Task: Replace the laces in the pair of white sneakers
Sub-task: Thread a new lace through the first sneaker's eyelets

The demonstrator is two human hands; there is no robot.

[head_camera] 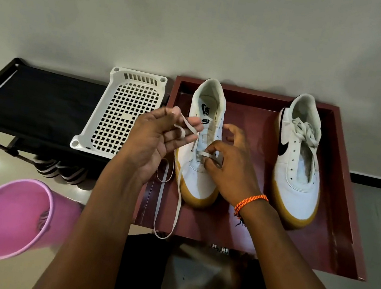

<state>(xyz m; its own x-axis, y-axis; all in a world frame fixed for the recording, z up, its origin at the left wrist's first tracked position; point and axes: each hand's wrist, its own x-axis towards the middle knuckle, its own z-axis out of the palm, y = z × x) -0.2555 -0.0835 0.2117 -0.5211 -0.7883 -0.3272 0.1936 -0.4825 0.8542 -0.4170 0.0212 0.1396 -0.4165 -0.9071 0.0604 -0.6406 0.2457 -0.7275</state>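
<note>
Fingers of our left hand [158, 134] curl around one end of the lace [180, 182], pinching it between thumb and fingertips, raised just left of the left shoe [196, 170]. Our right hand [225, 167] rests on that shoe's vamp, thumb and forefinger pinching the other stretch of lace where it crosses the lowest eyelets.

Both shoes stand on the red tray [340, 191], toes toward us. Slack lace hangs off the near left edge of the tray in a long loop. We judge that we are at the start of lacing shoe 1: only the bottom row looks threaded, and the eyelets farther up are bare. The right shoe [298, 160] sits well apart, a lace bunched loose over its tongue, its side eyelets showing empty, so it is not yet laced.

Next, we think, the left-hand end must cross to the next free eyelet, tip first, while the right hand keeps the bottom bar flat and the 2 ends roughly even. A twist in the flat lace is the likely fault.
</note>
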